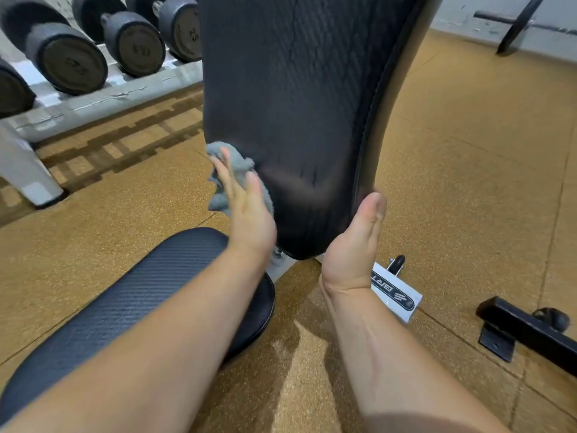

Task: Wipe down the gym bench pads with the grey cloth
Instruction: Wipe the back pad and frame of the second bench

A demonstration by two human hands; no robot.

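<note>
Grey cloth (238, 163) is pressed against the back pad (296, 98) by the left hand (249, 214), fingers straight; opposite, the pad's edge is clasped by the right hand (354, 245), thumb forward.

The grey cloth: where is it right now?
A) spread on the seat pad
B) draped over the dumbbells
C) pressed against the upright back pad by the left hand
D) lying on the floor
C: the left hand presses the grey cloth against the lower left edge of the upright back pad.
</note>
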